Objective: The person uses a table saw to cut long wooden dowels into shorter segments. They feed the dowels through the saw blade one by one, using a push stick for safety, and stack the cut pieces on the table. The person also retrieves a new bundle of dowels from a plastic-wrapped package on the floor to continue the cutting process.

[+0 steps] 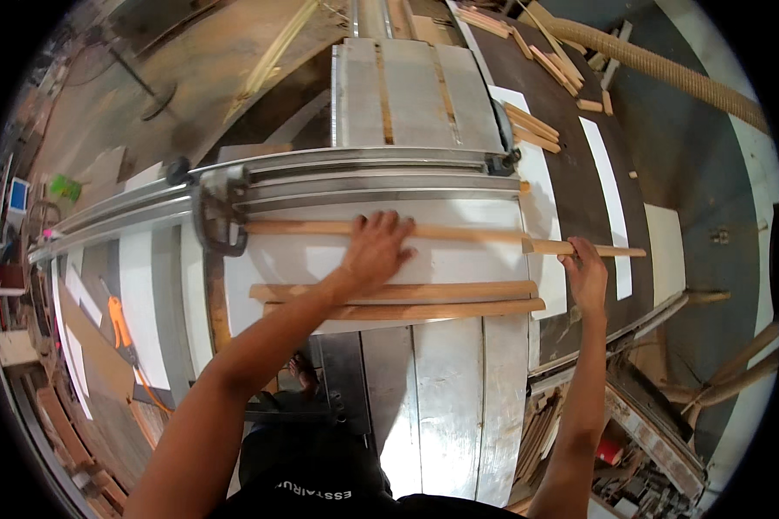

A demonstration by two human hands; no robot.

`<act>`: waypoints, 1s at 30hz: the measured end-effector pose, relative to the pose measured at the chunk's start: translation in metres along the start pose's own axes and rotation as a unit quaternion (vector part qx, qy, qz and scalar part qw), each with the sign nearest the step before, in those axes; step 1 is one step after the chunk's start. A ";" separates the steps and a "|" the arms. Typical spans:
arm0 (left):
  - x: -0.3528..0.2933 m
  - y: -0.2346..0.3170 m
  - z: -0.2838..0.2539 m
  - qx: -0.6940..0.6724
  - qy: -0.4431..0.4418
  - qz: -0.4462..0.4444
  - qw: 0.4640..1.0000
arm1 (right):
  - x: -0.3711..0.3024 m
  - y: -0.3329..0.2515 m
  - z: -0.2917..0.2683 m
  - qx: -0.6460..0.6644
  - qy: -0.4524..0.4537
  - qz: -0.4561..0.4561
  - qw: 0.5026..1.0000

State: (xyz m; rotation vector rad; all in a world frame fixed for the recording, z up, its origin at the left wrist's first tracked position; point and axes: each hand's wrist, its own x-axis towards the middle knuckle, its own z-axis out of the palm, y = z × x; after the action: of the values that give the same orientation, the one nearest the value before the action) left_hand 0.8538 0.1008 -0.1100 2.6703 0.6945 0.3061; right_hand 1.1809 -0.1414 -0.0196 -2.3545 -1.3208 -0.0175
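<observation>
A long wooden strip (472, 233) lies crosswise on a white board (320, 259), its left end by a dark metal stop (219, 208). My left hand (375, 253) rests on that strip with its fingers spread. At its right end is a shorter wooden piece (543, 247), which my right hand (588, 275) pinches between thumb and fingers. The two pieces meet or overlap slightly; whether they touch I cannot tell. Nearer to me, two more wooden strips (407, 291) lie side by side on the white board, partly beneath my left forearm.
A metal fence (363, 163) crosses behind the strips. Beyond it stands a slotted metal table (415, 95). Cut wood pieces (532, 128) lie on the dark surface at the right. An orange air gun (119, 322) lies at the left. A ribbed hose (658, 65) hangs at the far right.
</observation>
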 end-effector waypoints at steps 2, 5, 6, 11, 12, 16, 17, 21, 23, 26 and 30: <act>-0.020 0.018 -0.004 -0.031 -0.058 -0.005 0.998 | -0.001 -0.031 0.008 0.032 0.002 0.029 0.999; -0.064 0.032 -0.002 0.009 -0.024 0.052 0.998 | 0.004 -0.083 0.039 -0.007 0.041 -0.045 0.998; -0.069 0.033 -0.004 0.005 -0.046 0.065 0.997 | 0.005 -0.103 0.052 -0.007 0.036 -0.054 0.998; -0.092 0.029 -0.008 -0.086 -0.013 0.123 0.989 | 0.003 -0.201 0.139 -0.054 -0.083 -0.020 0.995; -0.098 0.026 -0.010 -0.113 -0.002 0.132 0.985 | 0.002 -0.217 0.156 -0.054 -0.101 -0.016 0.993; -0.113 -0.014 -0.024 -0.141 0.041 0.050 0.988 | -0.004 -0.262 0.182 0.075 -0.036 -0.049 0.995; -0.102 -0.022 -0.039 -0.118 0.077 0.017 0.990 | -0.007 -0.260 0.187 0.089 0.017 -0.047 0.995; -0.053 -0.058 -0.050 0.000 0.152 0.008 0.988 | -0.010 -0.209 0.183 0.042 0.132 0.068 0.988; -0.040 -0.066 -0.048 0.011 0.003 0.061 0.998 | -0.018 -0.183 0.167 0.063 0.148 0.263 0.951; -0.030 -0.070 -0.035 0.010 -0.100 0.091 0.991 | -0.021 -0.153 0.152 0.004 0.105 0.282 0.954; -0.024 -0.081 -0.026 0.023 -0.035 0.072 0.997 | -0.015 -0.140 0.168 0.011 0.122 0.222 0.967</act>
State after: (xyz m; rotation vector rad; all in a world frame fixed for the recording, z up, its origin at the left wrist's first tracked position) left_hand 0.7911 0.1618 -0.1215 2.7656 0.4940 0.2363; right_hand 1.0254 -0.0276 -0.1239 -2.4820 -0.6597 -0.1496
